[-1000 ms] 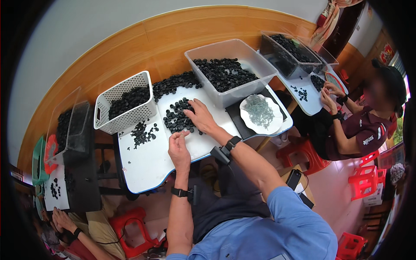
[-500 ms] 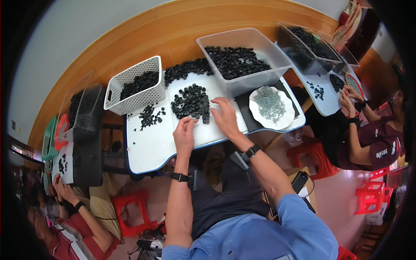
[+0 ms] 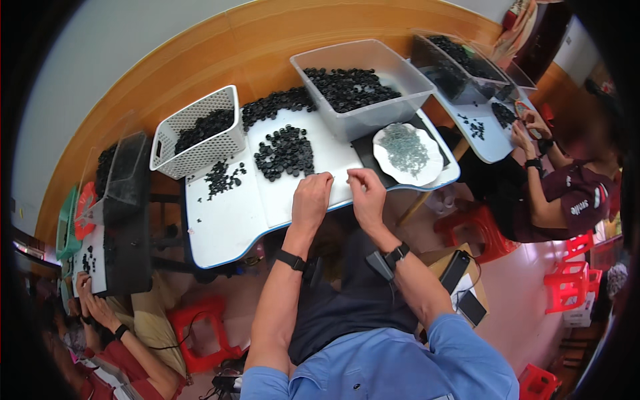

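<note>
Above the front edge of the white table (image 3: 227, 227), my left hand (image 3: 312, 202) is closed, its fingers bent in; whatever it may hold is hidden. My right hand (image 3: 367, 200) faces it a short gap away, fingertips pinched together, and anything between them is too small to make out. Just beyond my left hand lies a pile of small round black parts (image 3: 285, 153), like caps. Smaller black pieces (image 3: 221, 180) are scattered to its left. Beyond my right hand, a white scalloped plate (image 3: 433, 168) bears many tiny translucent greenish pieces (image 3: 405, 150).
At the back stand a white perforated basket (image 3: 200, 150) and a large clear bin (image 3: 373, 120), both holding black parts. More black parts (image 3: 279, 107) lie between them. A dark mat (image 3: 363, 152) is under the plate. Co-workers sit at tables left and right; red stools (image 3: 477, 230) stand nearby.
Both hands have drawn back from the pile of black parts toward the table's front edge and closer together. Their fingers have curled in. The view has shifted slightly.
</note>
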Action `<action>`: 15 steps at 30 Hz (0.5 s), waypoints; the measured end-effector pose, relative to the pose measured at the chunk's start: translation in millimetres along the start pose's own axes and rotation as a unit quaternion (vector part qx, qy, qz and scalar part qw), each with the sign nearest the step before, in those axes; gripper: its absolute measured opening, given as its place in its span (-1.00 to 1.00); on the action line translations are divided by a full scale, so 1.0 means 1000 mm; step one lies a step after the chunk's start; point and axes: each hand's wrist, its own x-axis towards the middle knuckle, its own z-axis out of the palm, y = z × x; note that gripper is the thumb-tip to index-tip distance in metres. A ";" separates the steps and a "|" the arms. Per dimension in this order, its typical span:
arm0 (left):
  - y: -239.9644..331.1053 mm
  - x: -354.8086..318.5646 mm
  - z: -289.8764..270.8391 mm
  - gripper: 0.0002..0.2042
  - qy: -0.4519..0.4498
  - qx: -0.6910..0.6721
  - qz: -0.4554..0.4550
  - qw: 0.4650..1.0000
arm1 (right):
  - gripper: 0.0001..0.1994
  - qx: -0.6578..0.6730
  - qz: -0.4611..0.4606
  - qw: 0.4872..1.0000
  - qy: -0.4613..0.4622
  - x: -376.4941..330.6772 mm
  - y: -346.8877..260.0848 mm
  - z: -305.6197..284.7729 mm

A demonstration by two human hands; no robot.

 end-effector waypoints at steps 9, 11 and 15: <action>0.003 0.012 0.022 -0.83 0.015 0.014 -0.002 1.000 | -0.77 -0.318 -0.053 0.938 -0.125 0.079 -0.027 -0.146; -0.003 0.011 0.023 -0.80 0.017 -0.002 -0.017 1.000 | -0.70 -0.380 -0.044 0.912 -0.151 0.103 -0.019 -0.165; -0.009 0.008 0.021 -0.75 0.011 -0.008 -0.056 0.998 | -0.38 -0.481 0.066 0.838 -0.251 0.120 -0.013 -0.154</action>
